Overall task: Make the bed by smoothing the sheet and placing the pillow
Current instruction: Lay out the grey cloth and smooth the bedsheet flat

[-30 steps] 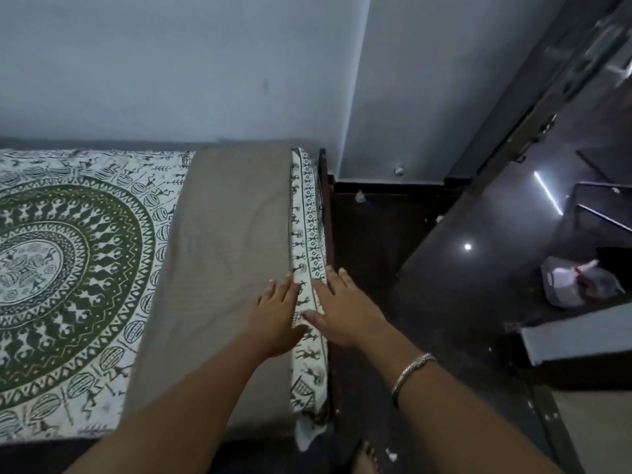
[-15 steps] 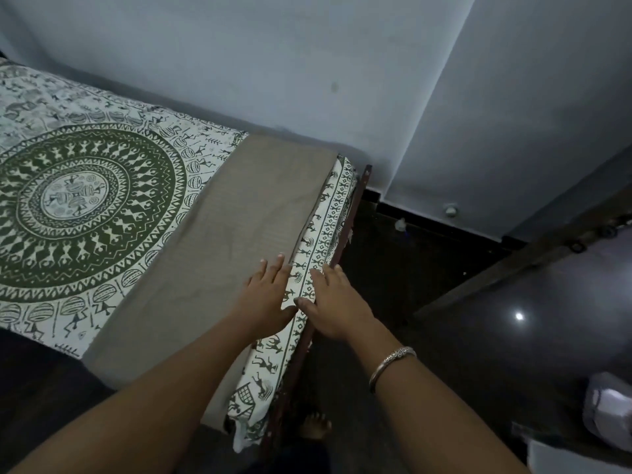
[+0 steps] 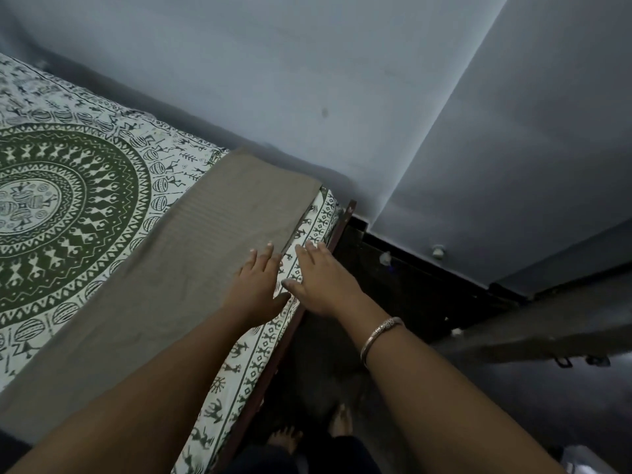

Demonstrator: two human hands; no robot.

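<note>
Head view: my left hand (image 3: pixel 258 285) and right hand (image 3: pixel 319 282) have slid farther along the bed edge toward the wall (image 3: pixel 307 70). My fingers are straight and flat and hold nothing, the left on the tan cloth (image 3: pixel 184 268), the right on the border of the printed sheet (image 3: pixel 78 200), so I judge smoothing is still underway. No pillow is in sight, and a dark floor (image 3: pixel 513 398) lies beside the bed.

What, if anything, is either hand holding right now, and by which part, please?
Nothing is held. The left hand lies flat on the grey cloth near its edge, and the right hand lies flat on the printed sheet.
</note>
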